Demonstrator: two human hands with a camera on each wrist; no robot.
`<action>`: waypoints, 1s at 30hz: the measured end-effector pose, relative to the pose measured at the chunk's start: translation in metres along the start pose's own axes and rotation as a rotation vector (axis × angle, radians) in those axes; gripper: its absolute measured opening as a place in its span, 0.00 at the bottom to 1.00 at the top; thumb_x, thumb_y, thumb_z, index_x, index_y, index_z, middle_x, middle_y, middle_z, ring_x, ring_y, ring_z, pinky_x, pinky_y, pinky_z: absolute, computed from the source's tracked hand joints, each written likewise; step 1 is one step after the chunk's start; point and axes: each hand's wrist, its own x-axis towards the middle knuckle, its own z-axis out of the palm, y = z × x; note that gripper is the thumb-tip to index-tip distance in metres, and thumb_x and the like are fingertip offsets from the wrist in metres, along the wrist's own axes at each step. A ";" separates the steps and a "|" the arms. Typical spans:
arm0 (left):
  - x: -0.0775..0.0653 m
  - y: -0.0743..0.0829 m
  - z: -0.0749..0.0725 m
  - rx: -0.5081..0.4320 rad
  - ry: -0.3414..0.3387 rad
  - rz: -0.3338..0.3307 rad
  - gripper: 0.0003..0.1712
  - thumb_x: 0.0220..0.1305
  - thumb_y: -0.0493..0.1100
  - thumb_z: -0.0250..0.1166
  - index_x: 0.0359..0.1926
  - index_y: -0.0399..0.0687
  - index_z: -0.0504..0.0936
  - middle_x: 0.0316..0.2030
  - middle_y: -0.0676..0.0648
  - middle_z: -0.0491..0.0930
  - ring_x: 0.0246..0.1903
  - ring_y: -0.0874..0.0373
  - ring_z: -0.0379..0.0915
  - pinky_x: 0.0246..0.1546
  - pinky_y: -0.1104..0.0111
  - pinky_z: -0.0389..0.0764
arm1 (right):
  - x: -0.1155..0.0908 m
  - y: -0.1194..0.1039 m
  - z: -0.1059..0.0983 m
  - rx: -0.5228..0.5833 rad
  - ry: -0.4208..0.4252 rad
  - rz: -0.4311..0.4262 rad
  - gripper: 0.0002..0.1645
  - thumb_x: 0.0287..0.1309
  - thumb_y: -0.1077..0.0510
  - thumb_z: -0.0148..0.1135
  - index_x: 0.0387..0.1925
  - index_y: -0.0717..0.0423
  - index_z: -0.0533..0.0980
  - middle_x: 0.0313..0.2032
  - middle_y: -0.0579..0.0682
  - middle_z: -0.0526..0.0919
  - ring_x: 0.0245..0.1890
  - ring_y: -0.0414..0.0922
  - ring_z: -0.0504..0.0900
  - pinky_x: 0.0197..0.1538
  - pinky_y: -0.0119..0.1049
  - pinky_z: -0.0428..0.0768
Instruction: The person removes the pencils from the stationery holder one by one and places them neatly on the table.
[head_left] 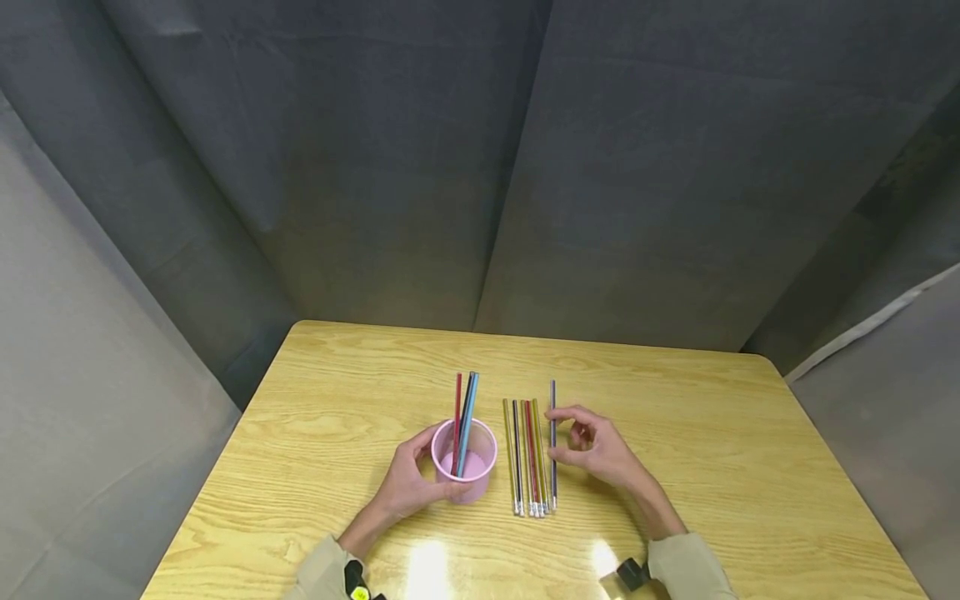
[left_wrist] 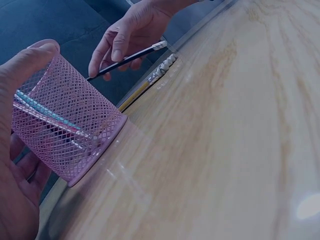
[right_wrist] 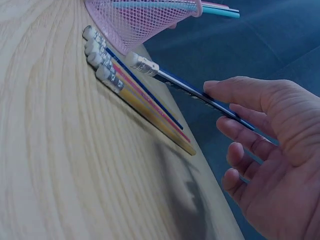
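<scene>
A pink mesh pencil cup [head_left: 472, 492] stands on the table with a few pencils [head_left: 468, 417] in it, red, dark and light blue. My left hand [head_left: 412, 479] grips the cup round its side, thumb near the rim in the left wrist view. Between thumb and fingers, my right hand [head_left: 600, 446] pinches a dark blue pencil [right_wrist: 185, 88], its white eraser end toward me. In the right wrist view that pencil is raised off the table. Just left of it lies a row of pencils [head_left: 528, 458], yellow, red and dark, erasers toward me.
The wooden table [head_left: 337, 375] reaches out to both sides of the hands. Dark grey curtains [head_left: 390, 167] hang behind its far edge, and lighter grey cloth [head_left: 90, 375] hangs at the left. Each wrist carries a small black device [head_left: 633, 575].
</scene>
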 end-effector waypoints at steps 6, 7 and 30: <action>0.000 -0.001 0.000 0.001 0.001 0.008 0.51 0.45 0.36 0.85 0.72 0.42 0.74 0.61 0.40 0.82 0.59 0.42 0.79 0.65 0.62 0.78 | -0.001 0.003 0.002 -0.006 -0.021 0.022 0.33 0.55 0.65 0.78 0.62 0.62 0.78 0.27 0.68 0.72 0.24 0.37 0.67 0.26 0.26 0.70; 0.000 -0.001 0.000 0.001 0.001 0.009 0.51 0.45 0.36 0.85 0.72 0.42 0.74 0.61 0.40 0.82 0.59 0.41 0.79 0.65 0.62 0.78 | -0.002 0.004 0.002 -0.007 -0.026 0.029 0.33 0.55 0.64 0.78 0.62 0.62 0.78 0.27 0.68 0.72 0.24 0.37 0.67 0.26 0.26 0.69; 0.001 -0.004 -0.001 0.022 -0.006 0.029 0.49 0.47 0.37 0.84 0.71 0.41 0.73 0.60 0.36 0.82 0.57 0.42 0.79 0.62 0.64 0.79 | 0.004 0.008 0.006 -0.061 -0.069 0.031 0.29 0.55 0.63 0.79 0.58 0.63 0.81 0.41 0.63 0.83 0.27 0.40 0.68 0.28 0.27 0.68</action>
